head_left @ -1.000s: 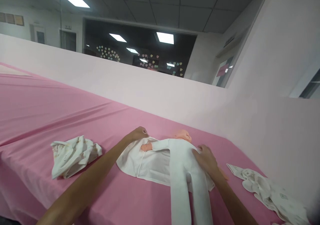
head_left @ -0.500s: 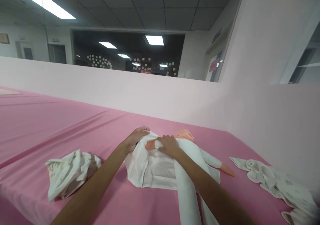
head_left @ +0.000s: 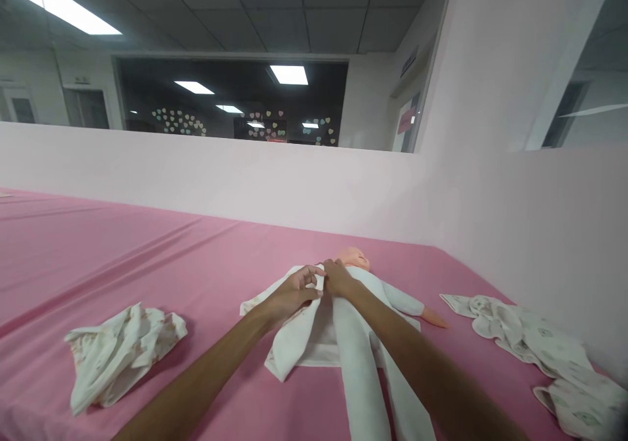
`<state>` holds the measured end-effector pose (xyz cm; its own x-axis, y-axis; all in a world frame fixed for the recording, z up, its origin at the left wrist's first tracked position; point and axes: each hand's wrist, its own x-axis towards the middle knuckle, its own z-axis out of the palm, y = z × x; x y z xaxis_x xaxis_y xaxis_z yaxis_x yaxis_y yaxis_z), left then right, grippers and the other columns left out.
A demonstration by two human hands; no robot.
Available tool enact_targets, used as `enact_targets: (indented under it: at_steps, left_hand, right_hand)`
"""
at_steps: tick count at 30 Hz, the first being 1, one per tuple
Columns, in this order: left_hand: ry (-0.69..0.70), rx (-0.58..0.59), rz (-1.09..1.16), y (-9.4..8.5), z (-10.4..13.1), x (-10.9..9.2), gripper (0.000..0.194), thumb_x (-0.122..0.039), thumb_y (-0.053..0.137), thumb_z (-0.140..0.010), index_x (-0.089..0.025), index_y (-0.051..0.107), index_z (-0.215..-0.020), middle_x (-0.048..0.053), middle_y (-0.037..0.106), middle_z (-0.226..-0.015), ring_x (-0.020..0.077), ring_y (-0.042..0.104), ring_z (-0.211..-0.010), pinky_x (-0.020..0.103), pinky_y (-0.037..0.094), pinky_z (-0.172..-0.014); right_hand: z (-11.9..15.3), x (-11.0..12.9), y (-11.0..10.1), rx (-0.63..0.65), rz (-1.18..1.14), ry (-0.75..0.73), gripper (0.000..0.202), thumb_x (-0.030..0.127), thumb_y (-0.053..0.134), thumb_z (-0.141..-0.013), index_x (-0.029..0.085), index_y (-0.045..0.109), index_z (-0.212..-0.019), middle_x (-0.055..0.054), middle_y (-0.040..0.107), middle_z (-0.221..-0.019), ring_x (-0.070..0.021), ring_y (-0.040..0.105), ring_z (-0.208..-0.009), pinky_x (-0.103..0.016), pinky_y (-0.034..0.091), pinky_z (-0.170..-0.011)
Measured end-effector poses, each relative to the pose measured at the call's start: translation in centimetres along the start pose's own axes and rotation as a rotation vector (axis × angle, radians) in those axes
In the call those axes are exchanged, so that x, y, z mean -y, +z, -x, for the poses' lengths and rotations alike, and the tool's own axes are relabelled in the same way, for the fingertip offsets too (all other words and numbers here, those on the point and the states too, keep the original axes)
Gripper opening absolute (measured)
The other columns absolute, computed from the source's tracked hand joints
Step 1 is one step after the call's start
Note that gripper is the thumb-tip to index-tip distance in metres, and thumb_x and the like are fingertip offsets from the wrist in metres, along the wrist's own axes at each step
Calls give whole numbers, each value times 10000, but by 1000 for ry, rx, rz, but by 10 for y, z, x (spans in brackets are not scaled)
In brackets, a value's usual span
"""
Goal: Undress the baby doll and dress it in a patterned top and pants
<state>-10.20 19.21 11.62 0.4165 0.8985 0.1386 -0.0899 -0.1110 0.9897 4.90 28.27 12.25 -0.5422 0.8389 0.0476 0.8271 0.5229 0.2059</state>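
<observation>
A baby doll (head_left: 354, 256) lies on its back on the pink-covered table, head away from me, clad in white. A white baby shirt (head_left: 294, 339) is spread beneath it, its left side folded up toward the chest. My left hand (head_left: 297, 290) pinches the shirt's edge between thumb and fingers by the doll's upper chest. My right hand (head_left: 338, 279) is closed beside it near the doll's neck, its fingers on the white cloth and its fingertips partly hidden. One doll arm (head_left: 407, 301) stretches out to the right; the other is out of sight under the cloth.
A crumpled printed white garment (head_left: 125, 356) lies to the left on the pink cloth (head_left: 210, 258). More printed baby clothes (head_left: 534, 343) lie at the right near the wall. A low white wall (head_left: 235, 179) with glass above borders the table's far side.
My left hand has moved right with the shirt's edge, bringing it to the doll's chest beside my right hand. The doll's left-side hand, seen earlier, is now covered.
</observation>
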Motion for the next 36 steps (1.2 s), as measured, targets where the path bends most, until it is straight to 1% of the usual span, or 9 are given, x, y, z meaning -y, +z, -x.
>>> enact_targets:
  at_steps: [5, 8, 11, 14, 20, 24, 30, 33, 36]
  left_hand:
    - [-36, 155, -81, 14, -6, 24, 439, -227, 567, -797, -237, 454, -1221, 9, 523, -966, 77, 540, -622, 270, 456, -617]
    - [-60, 141, -376, 7, -8, 28, 383, -257, 505, -825, -248, 455, -1205, 22, 577, -992, 111, 568, -701, 272, 443, -648]
    - [-101, -95, -914, -21, -10, 25, 332, -345, 487, -837, -207, 471, -1139, 52, 595, -1004, 178, 573, -821, 308, 416, -695]
    - [-186, -365, -1361, -61, -10, 27, 456, -337, 539, -797, -151, 438, -1201, 124, 516, -1245, 278, 516, -1113, 381, 401, -856]
    - [-418, -279, -1594, -113, -10, 58, 187, -276, 386, -877, -145, 474, -978, 89, 601, -964, 247, 605, -847, 335, 393, -696]
    - [-363, -480, -1800, -115, -12, 74, 326, -82, 244, -870, -105, 453, -1119, 135, 583, -1008, 268, 618, -863, 345, 390, -701]
    - [-420, -211, -1605, -122, -3, 74, 350, -167, 306, -883, -157, 449, -1202, 139, 534, -1167, 245, 576, -959, 370, 415, -779]
    - [-413, -208, -1624, -115, 7, 66, 378, -211, 334, -886, -168, 465, -1238, 137, 531, -1204, 273, 534, -1058, 440, 382, -886]
    - [-292, -280, -1662, -90, 5, 52, 374, -199, 308, -892, -157, 498, -1211, 124, 530, -1225, 255, 518, -1088, 427, 369, -921]
  right_hand:
    - [-3, -24, -5, -11, 53, 70, 437, 121, 555, -775, 88, 602, -1209, -172, 563, -1259, -309, 473, -1188, -444, 344, -973]
    - [-5, -27, 2, -19, 58, 92, 361, 126, 451, -848, 81, 628, -1159, -181, 587, -1209, -303, 513, -1133, -448, 357, -944]
    - [-3, -27, 9, -30, 50, 93, 367, 146, 367, -892, 105, 651, -1122, -168, 592, -1205, -297, 526, -1113, -452, 366, -935]
    - [-1, -28, 13, -43, 26, 96, 386, 155, 356, -892, 130, 644, -1148, -143, 577, -1247, -281, 528, -1116, -444, 373, -944]
    - [1, -31, 14, -52, -34, 123, 369, 140, 365, -866, 125, 653, -1096, -136, 581, -1238, -275, 536, -1106, -433, 384, -951]
    - [3, -28, 16, -56, -73, 134, 358, 158, 380, -867, 126, 657, -1091, -150, 589, -1216, -284, 536, -1116, -448, 368, -972]
    - [23, -21, 10, -124, -207, 113, 305, 304, 456, -883, 142, 667, -1032, -109, 642, -1115, -241, 575, -1041, -366, 393, -920]
    - [58, -37, 12, -250, -315, 208, 331, 369, 367, -948, 206, 639, -1044, -32, 637, -1130, -156, 561, -1062, -268, 383, -899]
    - [116, -70, 30, -357, -365, 496, 409, 244, 208, -971, 146, 604, -978, -88, 618, -1101, -164, 553, -1001, -284, 367, -843]
